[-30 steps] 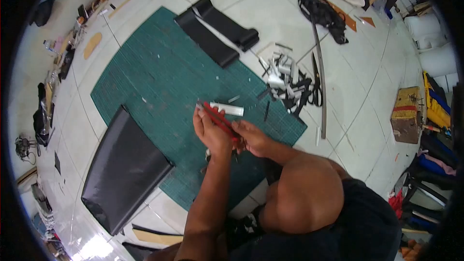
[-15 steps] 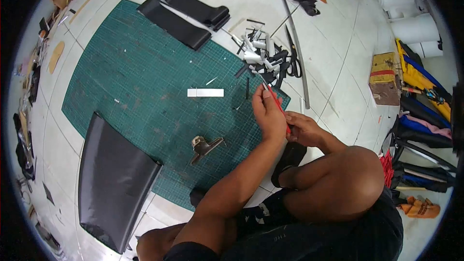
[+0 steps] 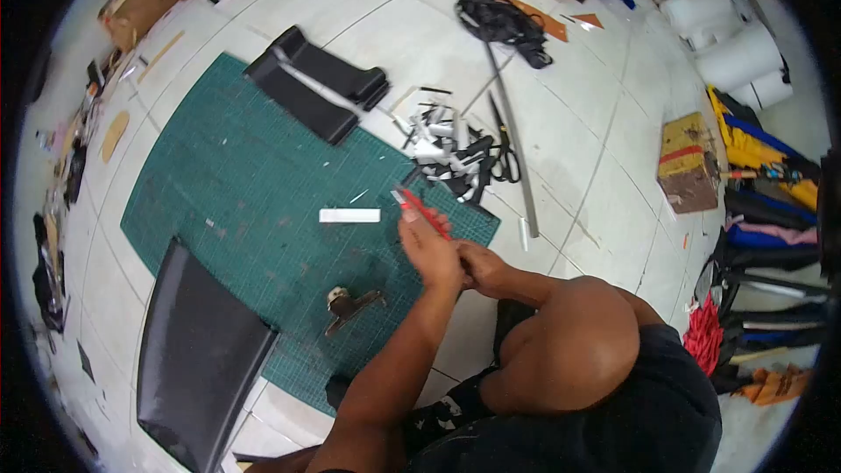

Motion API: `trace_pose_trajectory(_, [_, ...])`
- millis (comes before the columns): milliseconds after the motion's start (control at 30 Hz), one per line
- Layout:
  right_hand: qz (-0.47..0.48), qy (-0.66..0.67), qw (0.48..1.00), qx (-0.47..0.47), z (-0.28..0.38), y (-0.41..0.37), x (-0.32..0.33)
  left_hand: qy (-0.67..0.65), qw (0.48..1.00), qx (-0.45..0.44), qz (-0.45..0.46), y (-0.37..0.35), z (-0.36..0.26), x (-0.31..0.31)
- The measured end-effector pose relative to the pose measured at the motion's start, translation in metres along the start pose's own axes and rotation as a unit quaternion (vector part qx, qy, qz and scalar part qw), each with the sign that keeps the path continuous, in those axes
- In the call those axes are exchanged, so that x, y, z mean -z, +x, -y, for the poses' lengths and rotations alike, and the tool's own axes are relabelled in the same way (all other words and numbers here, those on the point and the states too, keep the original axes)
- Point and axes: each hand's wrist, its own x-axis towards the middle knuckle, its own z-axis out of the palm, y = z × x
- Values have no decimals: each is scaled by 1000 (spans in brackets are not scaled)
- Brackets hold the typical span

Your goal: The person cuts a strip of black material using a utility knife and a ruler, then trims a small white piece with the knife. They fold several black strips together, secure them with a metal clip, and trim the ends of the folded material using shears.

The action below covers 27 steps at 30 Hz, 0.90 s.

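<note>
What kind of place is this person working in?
Probably a craft workshop, with work done on the floor. A big green gridded cutting mat lies on the white tiles, with black scissors, a pile of black and white offcuts and glossy black sheet material around it.

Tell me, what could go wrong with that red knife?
The red cutter sits in the left hand with the right hand pressed close; a slip could nick a finger, if the blade is out. The bare knee is close by too. Scissors by the scrap pile could catch a reaching hand.
</note>
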Motion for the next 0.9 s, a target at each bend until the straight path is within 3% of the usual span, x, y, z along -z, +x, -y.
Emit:
trace_pose_trajectory(67, [15,12,1000,0,-3,4,4,-24,1000,4,-4,10,2,2])
trace_pose_trajectory(167, [27,28,999,-4,2,8,12,-93,992,51,68,28,2,17])
trace_pose_trajectory(233, [32,8,999,1,-6,12,27,-45,996,-2,72,19,-1,12])
trace_pose_trajectory(333, [63,12,994,88,-26,10,46,-42,994,6,96,18,3,7])
trace_pose_trajectory(500, [-26,-14,997,78,-20,-11,74,-3,990,48,132,12,15,6])
trace_pose_trajectory(567, [-85,-24,992,93,-23,-24,95,89,984,52,143,10,22,-2])
trace_pose_trajectory(733, [-243,83,960,113,-30,-82,170,365,900,126,202,37,56,40])
trace_pose_trajectory(833, [-310,110,934,143,-43,-110,239,579,761,-66,285,49,71,57])
trace_pose_trajectory(900, [-366,98,916,134,-38,-129,286,618,713,-149,294,39,71,47])
